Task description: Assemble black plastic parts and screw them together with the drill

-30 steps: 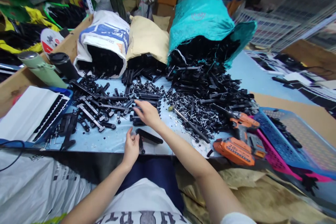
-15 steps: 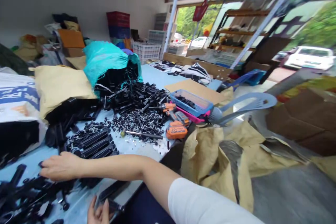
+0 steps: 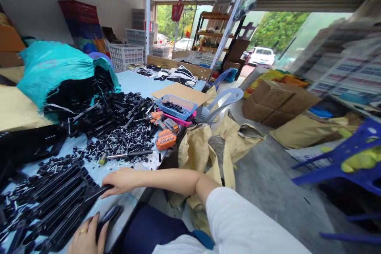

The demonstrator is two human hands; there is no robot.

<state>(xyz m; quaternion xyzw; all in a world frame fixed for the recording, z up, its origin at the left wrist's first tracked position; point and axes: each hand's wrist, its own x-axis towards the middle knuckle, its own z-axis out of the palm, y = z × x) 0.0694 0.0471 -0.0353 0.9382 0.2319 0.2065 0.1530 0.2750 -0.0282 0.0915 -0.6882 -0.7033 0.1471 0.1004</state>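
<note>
My right hand (image 3: 120,180) is closed round the end of a long, narrow black plastic part (image 3: 95,194). That part reaches left over a row of similar long black parts (image 3: 59,200) lying side by side on the table. Nearer to me, my left hand (image 3: 86,236), with a ring on one finger, has thumb and fingers about another black plastic part (image 3: 109,213) by the table's edge. The far end of this part is rounded. Beyond the row spreads a heap of small screws and black pieces (image 3: 122,139).
An orange cordless drill (image 3: 157,118) and its battery (image 3: 166,139) lie near the table's right edge, beside a blue basket (image 3: 177,107). A teal sack (image 3: 59,67) spills black parts. Tan sacks (image 3: 196,147) and a blue chair (image 3: 351,158) occupy the floor side.
The view has swung right. My right hand has come from the loose parts at the left to the row, and now grips a black part. My left hand stays by the near edge.
</note>
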